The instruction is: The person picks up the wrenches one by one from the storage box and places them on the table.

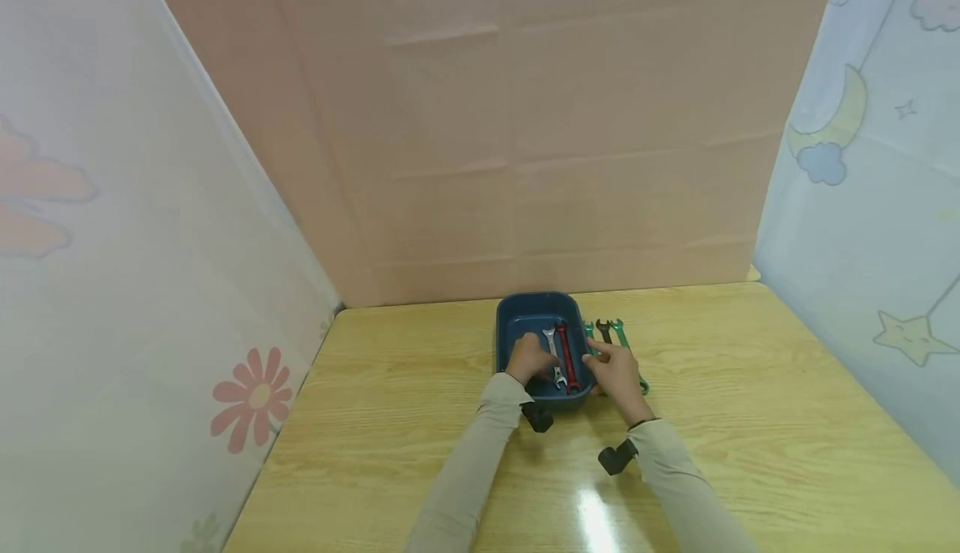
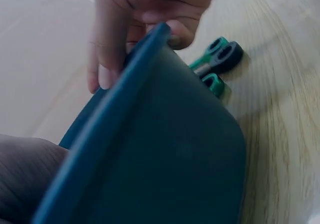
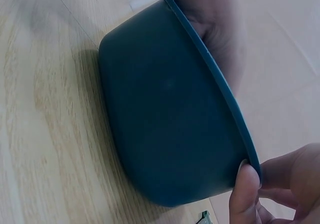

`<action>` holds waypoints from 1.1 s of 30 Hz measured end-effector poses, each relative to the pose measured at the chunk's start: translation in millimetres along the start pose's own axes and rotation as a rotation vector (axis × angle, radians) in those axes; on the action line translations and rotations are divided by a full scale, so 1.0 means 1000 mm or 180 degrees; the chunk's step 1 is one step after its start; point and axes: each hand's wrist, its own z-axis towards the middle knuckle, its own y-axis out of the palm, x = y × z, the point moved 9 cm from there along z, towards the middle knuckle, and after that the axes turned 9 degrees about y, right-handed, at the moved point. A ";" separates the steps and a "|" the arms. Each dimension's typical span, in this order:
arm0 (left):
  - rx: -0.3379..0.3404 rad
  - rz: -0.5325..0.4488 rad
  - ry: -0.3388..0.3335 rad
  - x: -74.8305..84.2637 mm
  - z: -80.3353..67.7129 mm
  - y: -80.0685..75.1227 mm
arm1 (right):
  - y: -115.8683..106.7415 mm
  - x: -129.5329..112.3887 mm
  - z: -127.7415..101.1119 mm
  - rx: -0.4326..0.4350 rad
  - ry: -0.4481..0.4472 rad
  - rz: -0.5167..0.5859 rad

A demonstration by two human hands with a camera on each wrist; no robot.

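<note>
Head view: dark blue plastic tray (image 1: pixel 506 319) sits mid-frame on wooden tabletop (image 1: pixel 750 386). Left hand (image 1: pixel 529 359) reaches inside by silver wrench (image 1: pixel 552 354); grip unclear. Right hand (image 1: pixel 617 372) pinches the right rim. Tray looks stiff, light, slick; best held at rim.

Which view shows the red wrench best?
The head view: the red wrench lies in plain sight inside the blue tray, beside a silver wrench. Both wrist views show only the tray's outer wall and rim, so the red wrench is hidden there.
</note>
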 end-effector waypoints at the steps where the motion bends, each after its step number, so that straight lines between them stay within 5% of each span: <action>1: 0.0001 0.0040 0.0008 0.001 0.001 0.001 | 0.000 0.000 0.000 0.0004 0.0001 0.0003; 14: 0.0060 0.0846 0.0186 0.014 0.004 0.003 | -0.004 -0.004 0.000 0.0037 -0.0071 -0.0066; 33: 0.0021 0.1047 -0.0049 0.012 -0.004 0.000 | -0.001 -0.001 -0.002 0.0014 -0.0041 -0.0031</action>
